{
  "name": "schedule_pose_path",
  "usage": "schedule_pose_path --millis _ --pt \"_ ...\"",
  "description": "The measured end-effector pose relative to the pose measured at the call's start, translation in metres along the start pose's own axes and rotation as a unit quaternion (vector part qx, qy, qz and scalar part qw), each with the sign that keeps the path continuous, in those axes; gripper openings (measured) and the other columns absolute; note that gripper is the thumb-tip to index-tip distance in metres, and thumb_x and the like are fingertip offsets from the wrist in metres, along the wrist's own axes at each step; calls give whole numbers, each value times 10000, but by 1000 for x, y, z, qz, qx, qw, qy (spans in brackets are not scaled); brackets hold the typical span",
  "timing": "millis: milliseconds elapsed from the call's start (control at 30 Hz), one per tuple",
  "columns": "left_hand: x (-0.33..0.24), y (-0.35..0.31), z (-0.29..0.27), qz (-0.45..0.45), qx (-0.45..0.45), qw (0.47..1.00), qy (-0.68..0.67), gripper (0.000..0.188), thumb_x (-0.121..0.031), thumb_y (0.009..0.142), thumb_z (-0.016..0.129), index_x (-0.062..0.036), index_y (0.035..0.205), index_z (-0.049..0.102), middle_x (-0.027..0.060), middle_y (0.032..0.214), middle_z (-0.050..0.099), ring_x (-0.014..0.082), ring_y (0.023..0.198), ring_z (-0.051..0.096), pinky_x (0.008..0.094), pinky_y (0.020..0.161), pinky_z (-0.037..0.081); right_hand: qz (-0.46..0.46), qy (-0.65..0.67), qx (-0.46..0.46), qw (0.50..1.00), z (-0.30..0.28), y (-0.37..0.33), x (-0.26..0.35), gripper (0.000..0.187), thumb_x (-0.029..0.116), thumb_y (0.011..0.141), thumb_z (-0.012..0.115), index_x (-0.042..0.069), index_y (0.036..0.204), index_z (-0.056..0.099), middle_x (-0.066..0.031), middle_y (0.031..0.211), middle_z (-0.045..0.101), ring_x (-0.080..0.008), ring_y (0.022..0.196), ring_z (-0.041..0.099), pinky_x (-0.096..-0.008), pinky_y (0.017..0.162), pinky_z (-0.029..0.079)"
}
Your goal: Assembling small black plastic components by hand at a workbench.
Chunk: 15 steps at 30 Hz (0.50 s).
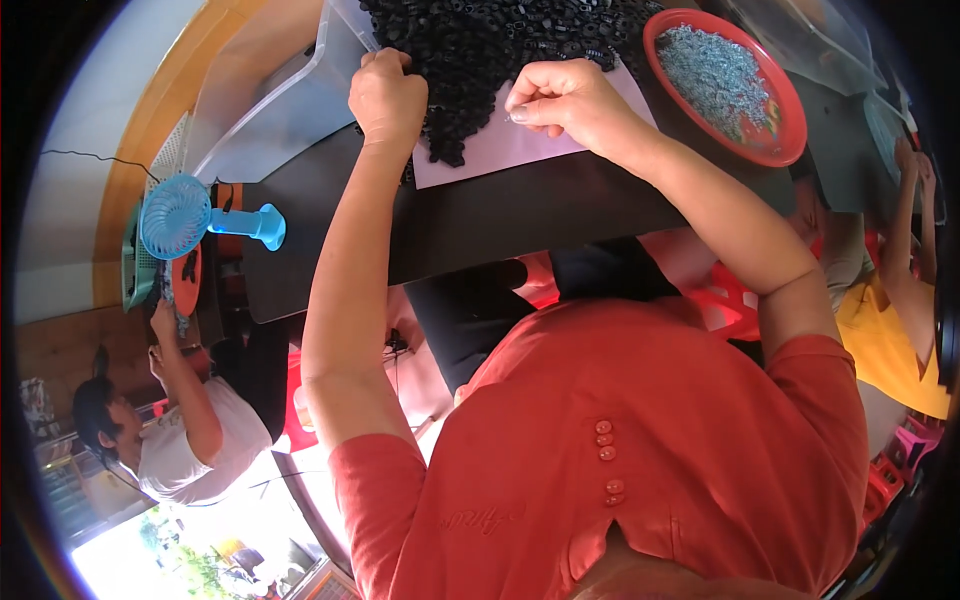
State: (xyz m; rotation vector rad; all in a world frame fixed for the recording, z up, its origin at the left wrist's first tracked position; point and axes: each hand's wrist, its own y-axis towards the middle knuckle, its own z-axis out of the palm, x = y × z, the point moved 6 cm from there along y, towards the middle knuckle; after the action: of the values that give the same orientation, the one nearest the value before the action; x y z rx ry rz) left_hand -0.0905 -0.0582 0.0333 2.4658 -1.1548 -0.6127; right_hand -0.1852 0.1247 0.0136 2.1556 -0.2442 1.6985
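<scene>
Black heaped parts (455, 65) might slide if bumped by the left hand (388, 98) at their edge, grip unclear, or the right hand (560, 100) pinching a tiny piece (508, 117) beside them.

The frame's top edge cropped a pile of black parts (470, 50). At upper center, anything in the fingertips of the right hand (572, 98) was too small to identify; the left hand (388, 100) hid its own grasp.

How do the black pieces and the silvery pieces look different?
The black pieces are dark, while the silvery pieces are pale and shiny. The black pieces spread partly over a pale sheet; the silvery pieces sit in a red bowl. The black heap looks wider than the silvery one. Both are heaps of many small pieces.
</scene>
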Motion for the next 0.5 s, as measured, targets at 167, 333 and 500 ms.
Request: schedule_pose_path --millis 167,333,500 --pt "-19 -18 -9 82 -29 970 -225 205 -54 714 676 -90 913 710 90 948 674 309 931 624 385 817 496 1 -1 8 1000 1 0 -4 73 80 810 672 11 788 660 -14 654 595 -76 605 539 -247 552 436" --pt "-32 -38 -32 127 -111 949 -265 143 -20 719 699 -65 853 723 62 801 642 230 779 617 327 703 490 0 -7 -8 1000 -3 -3 -1 74 85 816 668 16 791 663 -13 664 605 -76 614 548 -240 556 438" --pt "-38 -70 -18 -148 53 784 -601 193 63 776 672 86 968 670 86 814 666 119 627 596 233 534 466 -36 23 -43 998 -12 -3 7 77 100 845 651 25 836 661 -6 702 621 -67 634 554 -232 553 431"
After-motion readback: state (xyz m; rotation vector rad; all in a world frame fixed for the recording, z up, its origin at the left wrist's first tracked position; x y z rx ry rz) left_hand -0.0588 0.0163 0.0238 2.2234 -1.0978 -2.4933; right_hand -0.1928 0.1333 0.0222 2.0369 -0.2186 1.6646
